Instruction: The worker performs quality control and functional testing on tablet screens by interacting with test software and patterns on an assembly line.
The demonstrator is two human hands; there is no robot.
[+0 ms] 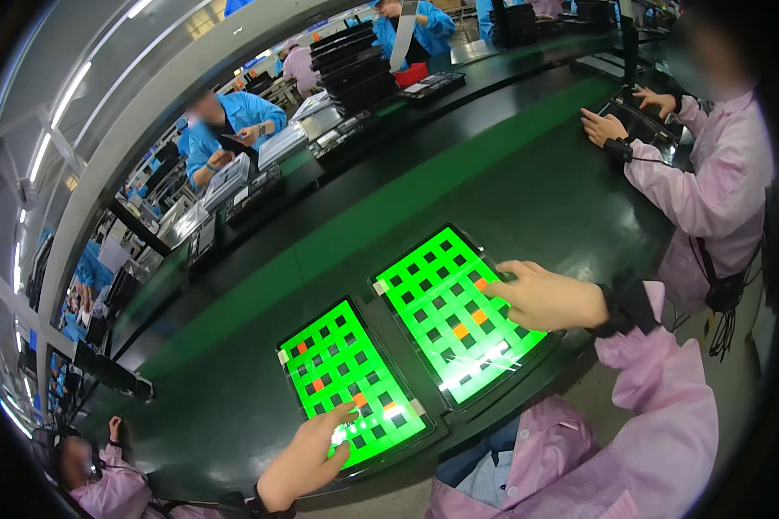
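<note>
Two tablets lie side by side on the dark green table, each lit bright green with a grid of black squares and a few orange ones. Over the lower part of the left tablet [327, 370] reaches my left hand [307, 458], its index finger stretched to the screen near an orange square and the thumb apart. My right hand [552, 298] comes over the right edge of the right tablet [420, 301], a fingertip at or just above an orange square. Neither hand grips anything. Parts of both screens are hidden under my fingers, and glare whitens their lower areas.
A co-worker in pink [710, 173] handles a dark device at the far right. Another person in pink [117, 489] sits at lower left. Across the table, people in blue work beside a tall stack of black trays [346, 65], a red bin [411, 74] and several devices.
</note>
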